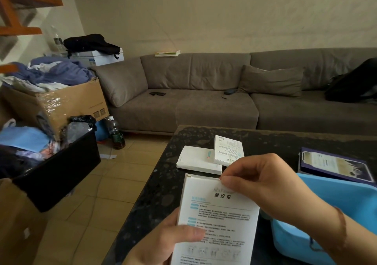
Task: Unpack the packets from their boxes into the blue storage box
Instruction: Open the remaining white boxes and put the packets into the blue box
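I hold a white printed box [216, 221] upright at six o'clock, my left hand [169, 242] gripping its lower edge, thumb across the front. My right hand [263, 185] pinches the top flap at its corner. The thin card seems light and crushable, so I'd grip by the edges. The blue storage box [334, 207] waits at four o'clock; two more white boxes [199, 160] lie at twelve on the dark table [163, 193].

Matt card, glossy stone, smooth plastic.
White box [216, 219] matt printed card; tabletop [163, 193] dark speckled polished stone; blue storage box [336, 207] lower right smooth plastic; sofa [204, 101] matt cloth.
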A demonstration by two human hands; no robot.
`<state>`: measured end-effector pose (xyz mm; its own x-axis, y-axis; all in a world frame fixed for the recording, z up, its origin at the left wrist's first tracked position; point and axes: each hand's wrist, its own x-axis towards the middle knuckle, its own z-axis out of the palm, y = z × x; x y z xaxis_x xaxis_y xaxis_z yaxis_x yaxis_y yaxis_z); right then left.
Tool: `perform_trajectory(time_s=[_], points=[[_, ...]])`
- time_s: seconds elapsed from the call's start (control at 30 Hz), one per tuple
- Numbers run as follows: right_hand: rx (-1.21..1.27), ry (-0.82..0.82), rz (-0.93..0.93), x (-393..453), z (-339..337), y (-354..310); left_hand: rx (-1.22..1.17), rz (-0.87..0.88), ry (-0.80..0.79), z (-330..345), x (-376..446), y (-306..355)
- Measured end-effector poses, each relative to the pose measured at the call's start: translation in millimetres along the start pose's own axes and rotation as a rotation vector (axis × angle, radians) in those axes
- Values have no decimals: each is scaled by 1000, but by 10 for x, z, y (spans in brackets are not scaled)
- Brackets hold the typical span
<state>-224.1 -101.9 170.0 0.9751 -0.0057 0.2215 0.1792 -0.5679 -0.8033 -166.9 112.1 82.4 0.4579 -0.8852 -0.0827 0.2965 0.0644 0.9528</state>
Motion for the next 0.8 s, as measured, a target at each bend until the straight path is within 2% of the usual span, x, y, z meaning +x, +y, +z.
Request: perform_trajectory(time_s=[0.13, 0.27, 0.37, 0.47, 0.57, 0.7, 0.77, 0.8], points=[[-141, 6, -32, -8, 74, 30, -13, 88, -28, -72, 87, -123], [-343, 52, -160, -61, 282, 141, 69, 161, 82, -137, 149, -258], [-457, -20, -231, -85, 435, 244, 120, 230, 187, -187, 177, -358], [-398, -27, -180, -70, 514, 313, 111, 290, 382, -204, 157, -424], [-279, -1, -109, -9, 550, 305, 134, 440, 550, -117, 120, -436], [-116, -58, 114, 97, 593, 319, 533, 788, 751, 12, 135, -377], [-51, -47, 202, 146, 615, 358, 714, 811, 779, 6, 156, -368], [-27, -47, 243, 158, 625, 378, 729, 780, 761, 9, 150, -363]])
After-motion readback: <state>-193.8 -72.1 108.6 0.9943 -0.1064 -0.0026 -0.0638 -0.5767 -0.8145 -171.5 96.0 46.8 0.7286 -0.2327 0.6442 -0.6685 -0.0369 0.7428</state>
